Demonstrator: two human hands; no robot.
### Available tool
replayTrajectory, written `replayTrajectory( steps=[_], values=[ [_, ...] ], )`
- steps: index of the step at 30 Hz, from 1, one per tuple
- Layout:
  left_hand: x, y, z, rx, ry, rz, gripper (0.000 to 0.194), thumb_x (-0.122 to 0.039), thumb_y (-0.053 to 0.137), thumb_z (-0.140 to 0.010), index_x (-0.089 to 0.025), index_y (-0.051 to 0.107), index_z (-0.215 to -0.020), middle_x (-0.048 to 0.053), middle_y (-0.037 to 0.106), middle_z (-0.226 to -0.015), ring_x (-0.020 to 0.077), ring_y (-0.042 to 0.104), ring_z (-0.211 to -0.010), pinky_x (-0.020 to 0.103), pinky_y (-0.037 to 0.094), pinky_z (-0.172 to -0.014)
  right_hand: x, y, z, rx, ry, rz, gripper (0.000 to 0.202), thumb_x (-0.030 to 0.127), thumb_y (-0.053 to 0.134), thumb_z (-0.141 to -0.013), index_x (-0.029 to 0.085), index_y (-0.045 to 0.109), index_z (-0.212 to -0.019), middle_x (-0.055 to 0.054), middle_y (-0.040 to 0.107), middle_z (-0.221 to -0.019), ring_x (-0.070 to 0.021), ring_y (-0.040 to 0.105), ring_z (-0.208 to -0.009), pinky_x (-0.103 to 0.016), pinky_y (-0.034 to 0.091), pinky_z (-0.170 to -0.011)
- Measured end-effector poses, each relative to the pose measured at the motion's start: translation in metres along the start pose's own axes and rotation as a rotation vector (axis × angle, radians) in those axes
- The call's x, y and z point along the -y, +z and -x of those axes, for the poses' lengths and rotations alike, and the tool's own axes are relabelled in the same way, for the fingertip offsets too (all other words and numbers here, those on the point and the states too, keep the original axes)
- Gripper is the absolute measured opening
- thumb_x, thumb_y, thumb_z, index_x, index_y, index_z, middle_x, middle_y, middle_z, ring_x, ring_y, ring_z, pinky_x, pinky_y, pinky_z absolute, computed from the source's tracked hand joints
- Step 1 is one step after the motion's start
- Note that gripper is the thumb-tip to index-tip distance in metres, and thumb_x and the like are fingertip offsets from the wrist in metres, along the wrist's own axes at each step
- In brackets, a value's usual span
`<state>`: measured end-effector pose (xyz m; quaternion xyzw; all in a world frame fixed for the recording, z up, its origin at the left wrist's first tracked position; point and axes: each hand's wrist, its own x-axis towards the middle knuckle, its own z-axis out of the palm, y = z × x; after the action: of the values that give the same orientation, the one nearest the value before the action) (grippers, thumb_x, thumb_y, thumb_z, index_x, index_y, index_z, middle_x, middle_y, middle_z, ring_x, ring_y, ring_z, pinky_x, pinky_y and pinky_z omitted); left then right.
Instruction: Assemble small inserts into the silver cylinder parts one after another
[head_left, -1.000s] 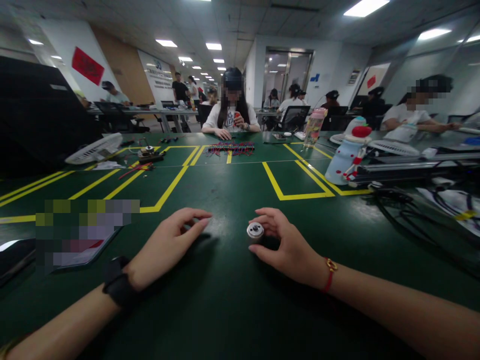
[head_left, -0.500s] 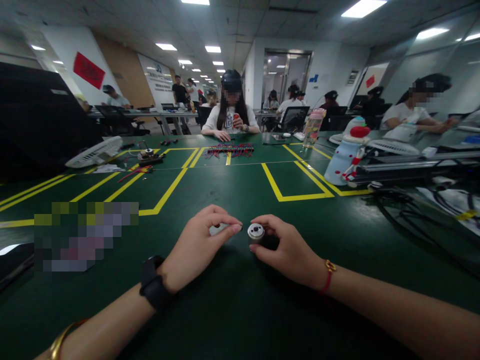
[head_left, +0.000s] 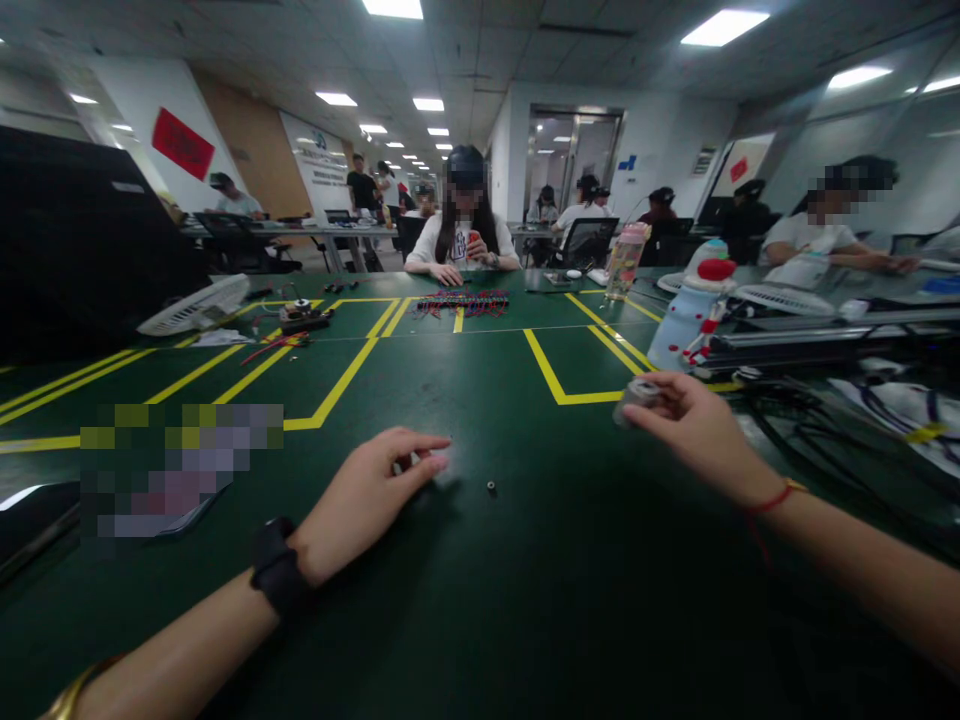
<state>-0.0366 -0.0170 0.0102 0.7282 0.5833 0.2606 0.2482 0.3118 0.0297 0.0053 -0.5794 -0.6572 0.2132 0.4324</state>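
My right hand point(head_left: 694, 435) grips a small cylindrical metal motor point(head_left: 637, 402) between thumb and fingers, held over the table at the right. The motor is slightly blurred. My left hand point(head_left: 375, 490), with a black watch point(head_left: 279, 570) at the wrist, hovers above the green table, thumb and forefinger apart with nothing between them. On the table between the two hands, nearer the left, lies a tiny metal ring-like part point(head_left: 491, 487) with a dark centre. Neither hand touches it.
Yellow tape lines point(head_left: 600, 397) mark the table. Thin coloured wires point(head_left: 463, 302) lie before a person point(head_left: 461, 235) opposite. A blue bottle point(head_left: 679, 325), metal rails point(head_left: 795, 345) and black cables point(head_left: 780, 440) crowd the right. A white fan point(head_left: 196, 305) lies at the left.
My right hand has carried the motor to the right and farther from me. My left hand has let go of the tiny metal part, now on the table, and drawn back left.
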Motion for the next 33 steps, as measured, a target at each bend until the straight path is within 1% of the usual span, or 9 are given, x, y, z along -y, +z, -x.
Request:
replayTrajectory(
  steps=[4, 8, 11, 13, 16, 21, 24, 30, 33],
  values=[
    [0.031, -0.024, 0.007, -0.103, -0.171, 0.024, 0.042, -0.055, 0.048, -0.083, -0.026, 0.065, -0.107, 0.002, 0.066, -0.101, 0.0218, 0.06, -0.089, 0.031, 0.044, -0.076, -0.054, -0.07, -0.008, -0.189, 0.176, 0.459, 0.049, 0.045, 0.064, -0.069, 0.014, 0.057, -0.107, -0.011, 0.063, -0.097, -0.0201, 0.06, -0.08, -0.034, 0.046, -0.075],
    [0.05, -0.027, 0.01, -0.158, -0.248, 0.019, 0.046, -0.059, 0.045, -0.083, -0.025, 0.063, -0.107, 0.002, 0.066, -0.095, 0.0203, 0.06, -0.08, 0.03, 0.045, -0.07, -0.074, -0.087, 0.0, -0.266, 0.131, 0.701, 0.063, 0.049, 0.061, -0.071, 0.009, 0.051, -0.118, -0.019, 0.058, -0.11, -0.0272, 0.056, -0.096, -0.039, 0.042, -0.083],
    [0.052, -0.024, 0.01, -0.159, -0.255, 0.004, 0.047, -0.06, 0.044, -0.083, -0.025, 0.064, -0.106, 0.002, 0.067, -0.094, 0.0201, 0.06, -0.079, 0.03, 0.044, -0.069, -0.048, -0.055, 0.01, -0.336, -0.23, 0.799, 0.068, 0.046, 0.063, -0.071, 0.009, 0.046, -0.125, -0.021, 0.048, -0.125, -0.0318, 0.042, -0.118, -0.045, 0.03, -0.1],
    [0.05, -0.023, 0.009, -0.149, -0.259, -0.006, 0.047, -0.06, 0.045, -0.082, -0.024, 0.064, -0.105, 0.002, 0.067, -0.095, 0.0207, 0.061, -0.08, 0.03, 0.044, -0.069, -0.016, -0.018, 0.019, -0.086, -0.422, 0.664, 0.053, 0.045, 0.058, -0.078, 0.015, 0.051, -0.122, -0.014, 0.051, -0.122, -0.0257, 0.043, -0.117, -0.042, 0.032, -0.1],
    [0.048, -0.023, 0.008, -0.151, -0.264, -0.028, 0.046, -0.06, 0.046, -0.081, -0.024, 0.066, -0.1, 0.003, 0.068, -0.096, 0.0227, 0.061, -0.085, 0.031, 0.044, -0.071, 0.03, 0.048, 0.032, 0.384, -0.468, 0.369, 0.043, 0.046, 0.056, -0.081, 0.021, 0.058, -0.115, -0.007, 0.056, -0.115, -0.0177, 0.049, -0.106, -0.034, 0.041, -0.092],
    [0.05, -0.024, 0.009, -0.155, -0.247, -0.057, 0.043, -0.059, 0.046, -0.081, -0.025, 0.067, -0.097, 0.003, 0.069, -0.097, 0.0238, 0.062, -0.09, 0.032, 0.044, -0.074, 0.061, 0.1, 0.037, 0.476, -0.446, 0.241, 0.024, 0.041, 0.054, -0.084, 0.023, 0.068, -0.092, -0.003, 0.061, -0.097, -0.0144, 0.052, -0.091, -0.031, 0.042, -0.082],
    [0.053, -0.024, 0.009, -0.159, -0.251, -0.061, 0.043, -0.059, 0.046, -0.082, -0.025, 0.067, -0.096, 0.002, 0.07, -0.095, 0.0234, 0.062, -0.088, 0.032, 0.044, -0.074, 0.051, 0.065, 0.024, 0.35, -0.407, 0.238, 0.023, 0.036, 0.049, -0.087, 0.02, 0.066, -0.088, -0.003, 0.062, -0.092, -0.0122, 0.054, -0.085, -0.028, 0.042, -0.078],
    [0.053, -0.02, 0.006, -0.172, -0.249, -0.051, 0.043, -0.06, 0.046, -0.081, -0.025, 0.067, -0.095, 0.002, 0.069, -0.097, 0.0234, 0.062, -0.091, 0.032, 0.043, -0.076, -0.019, -0.07, -0.011, -0.232, -0.252, 0.783, 0.028, 0.037, 0.051, -0.083, 0.014, 0.066, -0.09, -0.009, 0.064, -0.096, -0.0182, 0.055, -0.09, -0.03, 0.039, -0.079],
    [0.051, -0.021, 0.007, -0.171, -0.26, -0.06, 0.043, -0.06, 0.047, -0.08, -0.025, 0.067, -0.094, 0.002, 0.069, -0.096, 0.0237, 0.062, -0.09, 0.032, 0.043, -0.075, -0.054, -0.108, -0.02, -0.21, 0.042, 0.945, 0.034, 0.043, 0.05, -0.081, 0.017, 0.067, -0.094, -0.01, 0.065, -0.093, -0.0203, 0.056, -0.083, -0.031, 0.038, -0.071]
  ],
)
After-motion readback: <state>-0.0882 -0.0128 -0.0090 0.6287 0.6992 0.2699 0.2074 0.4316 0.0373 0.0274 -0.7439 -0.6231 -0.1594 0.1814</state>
